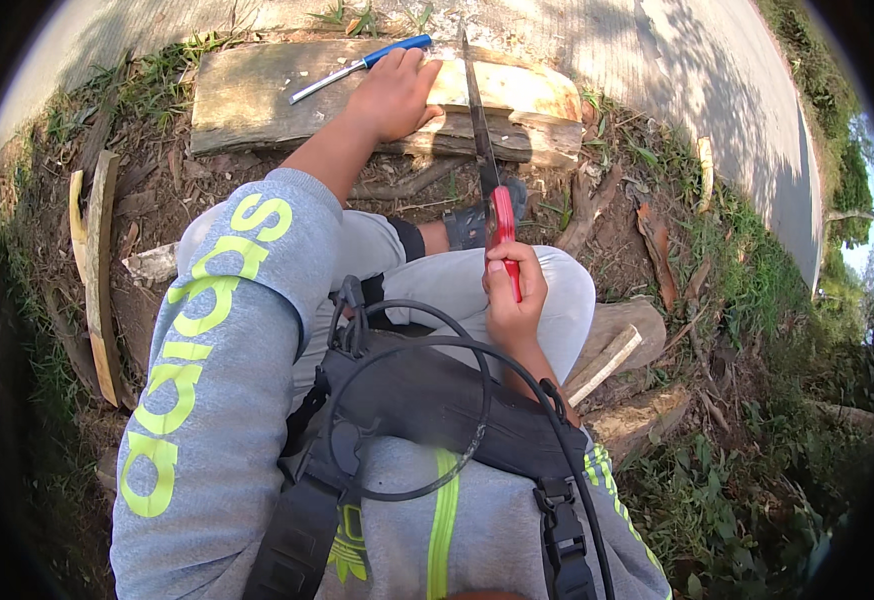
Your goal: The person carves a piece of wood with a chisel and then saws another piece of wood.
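A thick split piece of wood (247,95) lies crosswise in front of me, its upper face pale in the sunlight. My left hand (394,95) holds it down, fingers over the top and thumb by the near edge. Just beyond those fingers, a chisel (332,83) with a blue handle rests on the wood. In my right hand (515,295) is the red handle of a handsaw (482,130). Its long dark blade points away from me across the right part of the wood. Whether the teeth have cut in is too small to tell.
Two narrow strips of wood (102,270) stand at my left. Chunks of split wood (637,415) lie by my right knee, with a bark strip (657,250) farther out. Paved ground (727,130) runs beyond the grass. A black cable (487,350) loops over my lap.
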The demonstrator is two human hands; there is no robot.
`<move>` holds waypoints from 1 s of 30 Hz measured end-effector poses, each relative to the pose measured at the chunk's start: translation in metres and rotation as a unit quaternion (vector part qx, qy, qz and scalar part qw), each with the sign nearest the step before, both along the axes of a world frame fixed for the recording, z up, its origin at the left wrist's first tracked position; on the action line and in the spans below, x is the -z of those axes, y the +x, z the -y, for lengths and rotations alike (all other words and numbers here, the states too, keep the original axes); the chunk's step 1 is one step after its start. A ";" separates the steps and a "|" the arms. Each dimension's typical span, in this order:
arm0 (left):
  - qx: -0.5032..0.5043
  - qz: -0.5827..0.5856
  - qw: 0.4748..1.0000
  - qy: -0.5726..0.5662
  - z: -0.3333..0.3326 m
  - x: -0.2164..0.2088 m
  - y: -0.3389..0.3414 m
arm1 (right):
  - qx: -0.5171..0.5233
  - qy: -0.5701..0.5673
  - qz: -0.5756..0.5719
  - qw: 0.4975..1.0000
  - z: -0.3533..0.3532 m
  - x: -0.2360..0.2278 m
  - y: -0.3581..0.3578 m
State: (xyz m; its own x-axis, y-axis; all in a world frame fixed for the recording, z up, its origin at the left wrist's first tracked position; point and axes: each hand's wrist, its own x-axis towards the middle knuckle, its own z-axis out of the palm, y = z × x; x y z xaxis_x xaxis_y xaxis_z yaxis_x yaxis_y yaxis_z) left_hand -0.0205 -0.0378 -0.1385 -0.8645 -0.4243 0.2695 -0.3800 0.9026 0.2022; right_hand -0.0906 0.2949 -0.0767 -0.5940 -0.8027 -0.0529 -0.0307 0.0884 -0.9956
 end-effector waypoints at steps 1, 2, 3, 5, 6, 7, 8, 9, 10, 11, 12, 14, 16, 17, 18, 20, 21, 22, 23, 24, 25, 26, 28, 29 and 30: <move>-0.009 0.016 1.000 0.010 -0.002 -0.008 -0.001 | 0.002 -0.018 0.043 0.999 -0.009 -0.008 0.006; -0.018 0.017 1.000 0.011 -0.003 -0.006 0.003 | 0.005 -0.036 0.085 0.996 -0.013 -0.017 0.010; -0.012 0.014 1.000 0.010 -0.003 -0.005 0.000 | 0.005 -0.085 0.120 0.989 0.011 -0.023 0.014; -0.014 -0.001 1.000 0.000 0.000 -0.002 0.000 | 0.004 -0.091 0.160 0.983 0.078 -0.018 -0.005; -0.011 0.001 1.000 -0.011 0.001 0.001 0.000 | 0.013 -0.099 0.145 0.984 0.110 -0.003 -0.022; -0.013 0.005 1.000 -0.019 0.002 0.006 0.001 | 0.006 -0.106 0.126 0.986 0.133 0.002 -0.036; -0.016 0.009 0.999 -0.029 0.005 0.009 0.004 | 0.002 -0.106 0.141 0.984 0.131 0.001 -0.035; -0.003 -0.002 1.000 -0.025 0.008 0.009 0.003 | 0.004 -0.107 0.153 0.982 0.121 -0.001 -0.031; 0.002 -0.011 1.000 -0.014 0.004 0.008 0.008 | -0.001 -0.100 0.168 0.981 0.103 -0.008 -0.024; 0.007 -0.026 1.000 -0.008 0.007 0.006 0.008 | -0.002 -0.102 0.167 0.981 0.063 -0.012 -0.011; 0.009 -0.030 0.999 -0.007 0.011 0.004 0.003 | -0.003 -0.103 0.163 0.981 0.026 -0.011 0.000; 0.008 -0.019 1.000 0.004 0.002 0.000 0.000 | 0.012 -0.110 0.123 0.986 -0.004 -0.004 0.006; -0.008 -0.024 1.000 -0.003 0.002 0.005 0.001 | 0.034 -0.100 0.104 0.989 0.004 -0.003 0.012; -0.009 -0.029 1.000 -0.006 0.004 0.010 -0.001 | 0.042 -0.090 0.099 0.990 0.040 0.005 0.002; -0.017 -0.032 0.999 -0.009 0.004 0.009 -0.001 | 0.059 -0.068 0.011 0.996 0.074 0.023 -0.012; 0.008 -0.028 1.000 -0.006 -0.003 -0.004 0.001 | 0.077 -0.047 -0.012 0.996 0.115 0.028 -0.024; 0.010 -0.029 0.999 -0.017 0.004 0.002 0.006 | 0.062 -0.051 -0.003 0.997 0.113 0.028 -0.024; 0.016 -0.032 0.999 -0.024 0.007 0.005 0.008 | 0.051 -0.052 0.003 0.997 0.105 0.028 -0.024; 0.014 -0.039 0.998 -0.045 0.010 0.007 0.008 | 0.037 -0.078 0.096 0.992 0.077 0.020 -0.018; 0.020 -0.048 0.997 -0.053 0.017 0.005 0.003 | 0.025 -0.109 0.183 0.977 0.041 0.007 -0.009; 0.019 -0.053 0.997 -0.053 0.018 0.005 0.004 | 0.021 -0.100 0.142 0.985 0.006 -0.003 0.004; 0.018 -0.054 0.997 -0.046 0.010 0.009 0.007 | 0.018 -0.085 0.105 0.991 -0.020 -0.009 0.012; -0.005 -0.011 1.000 0.001 0.000 -0.009 0.000 | 0.036 -0.099 0.134 0.985 -0.013 -0.012 0.009; -0.013 0.001 1.000 0.019 -0.002 -0.016 0.000 | 0.048 -0.106 0.149 0.982 -0.004 -0.015 0.008; -0.020 0.011 0.999 0.033 -0.004 -0.022 -0.002 | 0.061 -0.098 0.134 0.984 0.024 -0.018 0.005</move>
State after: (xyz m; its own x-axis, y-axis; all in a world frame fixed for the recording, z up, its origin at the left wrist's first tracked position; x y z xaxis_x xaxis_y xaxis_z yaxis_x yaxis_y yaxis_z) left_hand -0.0226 -0.0338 -0.1165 -0.8524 -0.4743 0.2203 -0.4201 0.8718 0.2518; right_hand -0.0854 0.2711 -0.0590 -0.6731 -0.7360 -0.0720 0.2342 -0.1198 -0.9648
